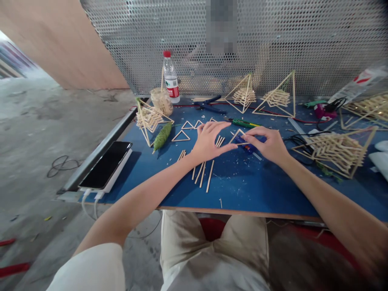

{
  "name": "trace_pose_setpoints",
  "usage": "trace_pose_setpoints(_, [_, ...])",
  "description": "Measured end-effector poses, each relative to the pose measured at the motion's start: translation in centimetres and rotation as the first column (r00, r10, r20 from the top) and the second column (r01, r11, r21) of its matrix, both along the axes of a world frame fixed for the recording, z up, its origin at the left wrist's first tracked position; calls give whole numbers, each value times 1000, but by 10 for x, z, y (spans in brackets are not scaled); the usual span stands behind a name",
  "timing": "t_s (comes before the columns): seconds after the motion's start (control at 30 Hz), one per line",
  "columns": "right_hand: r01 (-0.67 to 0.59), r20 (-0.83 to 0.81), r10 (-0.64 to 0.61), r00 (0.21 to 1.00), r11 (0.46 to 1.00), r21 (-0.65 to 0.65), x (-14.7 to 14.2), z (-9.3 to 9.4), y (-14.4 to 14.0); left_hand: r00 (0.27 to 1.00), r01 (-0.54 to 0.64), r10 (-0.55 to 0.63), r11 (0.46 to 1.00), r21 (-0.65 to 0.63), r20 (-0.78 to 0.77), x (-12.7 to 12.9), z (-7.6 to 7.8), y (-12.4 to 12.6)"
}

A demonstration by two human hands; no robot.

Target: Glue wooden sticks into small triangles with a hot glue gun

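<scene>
My right hand [268, 144] pinches a small triangle of thin wooden sticks [241, 144] between thumb and fingers, above the blue tabletop. My left hand [209, 140] is open at the triangle's left side, thumb and fingers spread apart; whether its thumb tip touches the wood I cannot tell. Under and behind the triangle lies a blue object [249, 148], partly hidden. Loose wooden sticks [209, 176] lie below my left hand, which covers some of them. Several flat stick triangles [181, 140] rest beyond that hand. A green-handled tool [242, 122] lies behind both hands.
Pyramid-shaped stick frames [339, 151] stand at the right, back and left. Dark-handled pliers [212, 106], a water bottle [171, 83] and a jar [161, 101] are along the back, before a perforated metal panel [188, 36]. A cabled phone [106, 165] lies near the left edge.
</scene>
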State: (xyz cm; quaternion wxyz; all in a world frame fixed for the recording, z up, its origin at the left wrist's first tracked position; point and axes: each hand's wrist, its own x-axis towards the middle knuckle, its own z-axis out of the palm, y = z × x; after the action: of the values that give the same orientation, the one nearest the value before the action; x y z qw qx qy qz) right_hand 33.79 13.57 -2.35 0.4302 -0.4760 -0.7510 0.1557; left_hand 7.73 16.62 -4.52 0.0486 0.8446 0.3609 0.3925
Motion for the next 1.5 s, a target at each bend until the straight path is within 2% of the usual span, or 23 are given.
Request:
trace_pose_setpoints(0.1, [-11, -54, 10, 999, 1000, -28, -7, 0, -5, 982, 96, -71, 987, -132, 176, 3, 0, 4])
trace_pose_setpoints(0.2, [-29, -63, 25, 998, 998, -58, -13, -1, -9, 957, 181, -132, 967, -178, 257, 5, -1, 5])
trace_pose_setpoints(0.67, [-53, 69, 59, 996, 995, -80, -11, -5, -8, 974, 188, -162, 969, -163, 160, 5, -9, 9])
trace_pose_setpoints(1.0, [-48, 75, 49, 996, 999, -11, -11, -6, -6, 977, 169, -139, 967, -190, 163, 5, -5, 3])
trace_pose_setpoints(1.4, [-39, 43, 38, 998, 999, 11, -13, -6, -9, 965, 196, -155, 962, -190, 211, 5, 0, -2])
trace_pose_setpoints(1.5, [-28, 29, 29, 999, 999, -20, -14, -5, -10, 963, 196, -156, 965, -176, 219, 6, 0, -2])
